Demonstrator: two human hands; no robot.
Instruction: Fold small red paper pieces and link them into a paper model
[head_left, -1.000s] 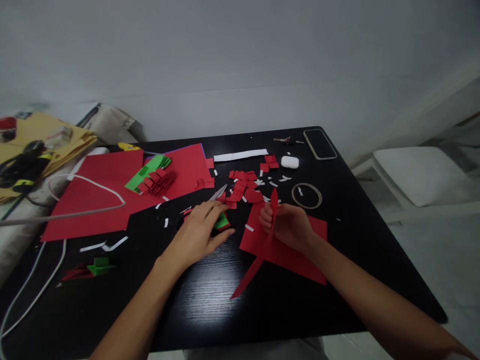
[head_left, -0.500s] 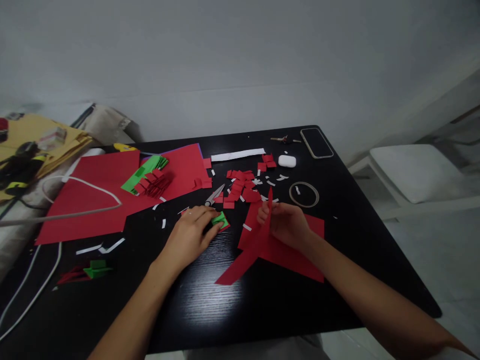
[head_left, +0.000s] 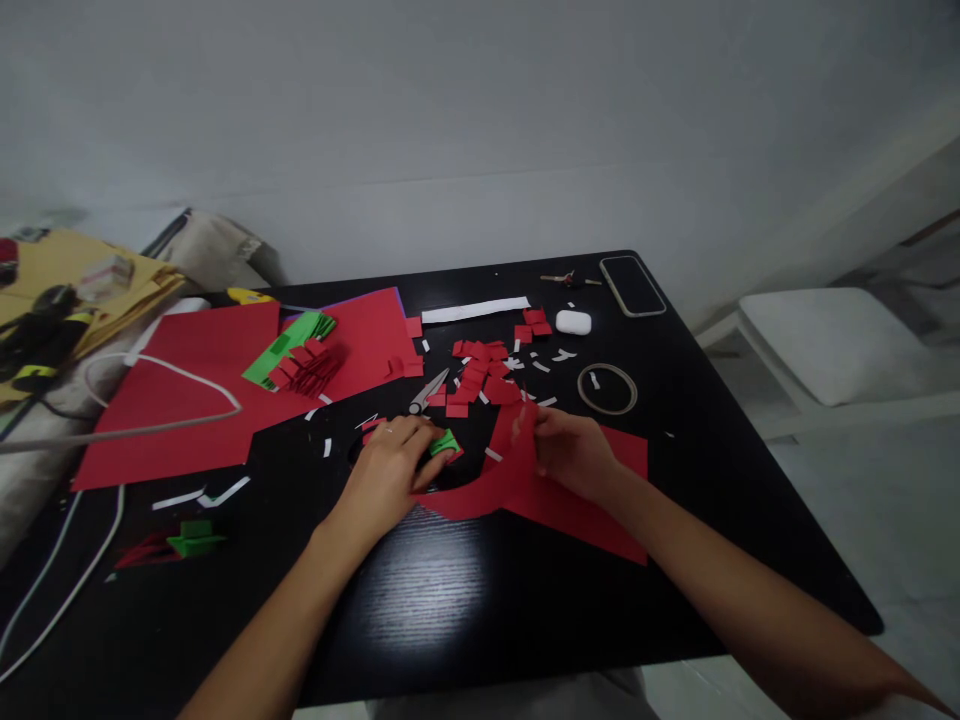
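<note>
My right hand (head_left: 574, 450) pinches the upper end of a red paper strip (head_left: 472, 497), which curves down and left across the table. Its free end reaches the thumb side of my left hand (head_left: 394, 465). That hand rests palm down over the handle end of the scissors (head_left: 430, 391), fingers bent and thumb spread apart; the handles are mostly hidden. Just beyond its thumb lies a small green and red folded paper piece (head_left: 447, 443). Below my right hand a larger red sheet (head_left: 600, 515) lies flat on the table.
A heap of red folded pieces (head_left: 480, 370) and white scraps lies beyond my hands. Tape roll (head_left: 636, 390), white case (head_left: 573, 322), keys (head_left: 570, 280) and phone (head_left: 632, 286) are at the right. Green and red folded stacks (head_left: 304, 365) sit on red sheets (head_left: 180, 400) at the left.
The raised red strip has dropped and bent, its lower end swinging up and left toward my left hand. My left hand has shifted slightly over the scissor handles, its thumb drawn off the green piece.
</note>
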